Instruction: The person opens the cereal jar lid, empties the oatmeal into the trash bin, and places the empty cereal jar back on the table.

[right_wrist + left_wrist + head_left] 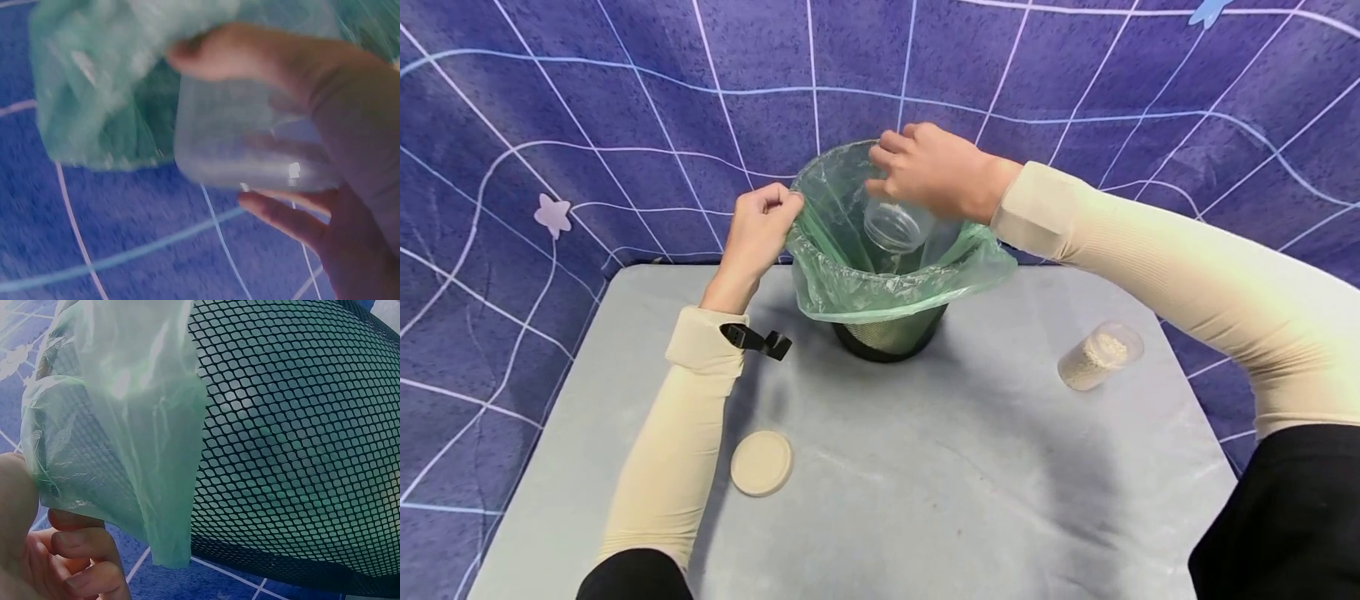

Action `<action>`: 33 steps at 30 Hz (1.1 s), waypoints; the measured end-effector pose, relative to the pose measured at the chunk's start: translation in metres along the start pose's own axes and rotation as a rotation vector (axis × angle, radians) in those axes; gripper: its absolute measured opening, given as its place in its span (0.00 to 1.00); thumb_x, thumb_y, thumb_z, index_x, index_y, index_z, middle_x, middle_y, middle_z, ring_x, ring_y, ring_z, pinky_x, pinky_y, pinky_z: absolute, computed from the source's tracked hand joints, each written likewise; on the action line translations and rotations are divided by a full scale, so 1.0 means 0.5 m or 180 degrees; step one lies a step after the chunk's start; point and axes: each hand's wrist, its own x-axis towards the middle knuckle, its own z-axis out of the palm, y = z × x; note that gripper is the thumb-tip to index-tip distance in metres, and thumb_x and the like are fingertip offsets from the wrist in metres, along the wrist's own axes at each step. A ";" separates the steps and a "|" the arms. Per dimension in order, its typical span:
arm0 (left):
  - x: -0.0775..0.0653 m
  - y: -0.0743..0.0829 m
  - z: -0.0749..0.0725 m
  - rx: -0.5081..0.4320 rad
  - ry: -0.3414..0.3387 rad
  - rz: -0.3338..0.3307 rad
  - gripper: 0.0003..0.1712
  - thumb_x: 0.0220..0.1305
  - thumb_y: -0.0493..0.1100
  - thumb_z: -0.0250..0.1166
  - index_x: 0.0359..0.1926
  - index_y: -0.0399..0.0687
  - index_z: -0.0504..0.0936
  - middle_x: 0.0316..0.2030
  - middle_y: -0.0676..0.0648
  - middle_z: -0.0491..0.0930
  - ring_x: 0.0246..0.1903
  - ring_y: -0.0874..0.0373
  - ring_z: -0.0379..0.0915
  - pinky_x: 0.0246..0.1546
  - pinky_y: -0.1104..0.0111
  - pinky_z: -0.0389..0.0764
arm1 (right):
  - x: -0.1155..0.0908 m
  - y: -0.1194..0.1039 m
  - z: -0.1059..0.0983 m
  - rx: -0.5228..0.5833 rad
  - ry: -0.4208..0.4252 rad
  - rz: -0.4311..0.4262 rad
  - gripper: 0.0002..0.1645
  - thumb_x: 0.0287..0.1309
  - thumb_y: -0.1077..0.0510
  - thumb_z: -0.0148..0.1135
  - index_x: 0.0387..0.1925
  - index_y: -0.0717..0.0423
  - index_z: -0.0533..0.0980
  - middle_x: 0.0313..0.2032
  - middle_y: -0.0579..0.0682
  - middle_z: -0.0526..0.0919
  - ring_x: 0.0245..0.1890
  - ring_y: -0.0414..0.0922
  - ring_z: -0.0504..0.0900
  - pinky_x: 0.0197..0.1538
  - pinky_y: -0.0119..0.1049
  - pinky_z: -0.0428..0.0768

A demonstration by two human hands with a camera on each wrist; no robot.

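A green plastic bag (857, 304) lines a dark mesh wastebasket (891, 335), its edge folded out over the rim. At the left of that rim my left hand (758, 229) pinches the bag; in the left wrist view the thumb and fingers (87, 544) show at the bag's hanging edge. My right hand (936, 171) holds a clear plastic jar (897, 229) tipped over the basket's opening. From the right wrist, the thumb lies on one side of the jar (237, 131) and fingers on the other.
A round cream lid (762, 463) lies on the grey table (880, 500) at the front left. On the right, a clear container (1097, 357) holds pale grains. A purple cloth (760, 100) with a line pattern hangs behind the basket.
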 end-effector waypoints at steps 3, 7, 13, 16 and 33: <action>0.001 0.002 0.000 -0.0010 -0.0007 0.0015 0.18 0.72 0.46 0.62 0.22 0.52 0.75 0.16 0.60 0.64 0.23 0.61 0.61 0.28 0.67 0.62 | -0.002 0.001 0.004 0.0168 -0.0100 0.0016 0.43 0.51 0.73 0.65 0.71 0.57 0.72 0.61 0.67 0.76 0.60 0.63 0.74 0.56 0.54 0.80; 0.003 0.006 0.000 0.0013 -0.0027 0.0018 0.17 0.71 0.46 0.62 0.22 0.52 0.74 0.16 0.60 0.64 0.23 0.61 0.61 0.28 0.66 0.63 | -0.010 0.013 0.010 0.0336 -0.0075 0.0195 0.46 0.48 0.69 0.68 0.73 0.56 0.70 0.62 0.67 0.75 0.60 0.64 0.74 0.57 0.56 0.78; 0.004 0.006 -0.006 0.0050 -0.0021 0.0005 0.17 0.71 0.46 0.62 0.23 0.51 0.75 0.16 0.59 0.64 0.23 0.60 0.61 0.29 0.66 0.63 | -0.022 0.033 0.017 0.0673 0.0007 0.0355 0.52 0.46 0.58 0.79 0.75 0.57 0.69 0.60 0.68 0.76 0.57 0.65 0.76 0.61 0.61 0.77; 0.004 0.006 -0.008 0.0048 -0.0041 0.0005 0.17 0.72 0.47 0.62 0.23 0.51 0.75 0.16 0.59 0.64 0.23 0.60 0.61 0.29 0.66 0.63 | -0.029 0.043 0.021 0.0714 0.0160 0.0372 0.52 0.47 0.52 0.82 0.73 0.57 0.70 0.56 0.68 0.77 0.53 0.65 0.77 0.58 0.62 0.79; 0.006 -0.004 -0.006 0.0016 -0.0027 0.0008 0.17 0.70 0.44 0.62 0.22 0.52 0.74 0.17 0.60 0.66 0.26 0.59 0.63 0.32 0.66 0.65 | -0.057 0.049 0.027 0.1259 0.0328 0.0666 0.60 0.38 0.52 0.88 0.75 0.50 0.70 0.57 0.64 0.78 0.57 0.64 0.77 0.63 0.65 0.74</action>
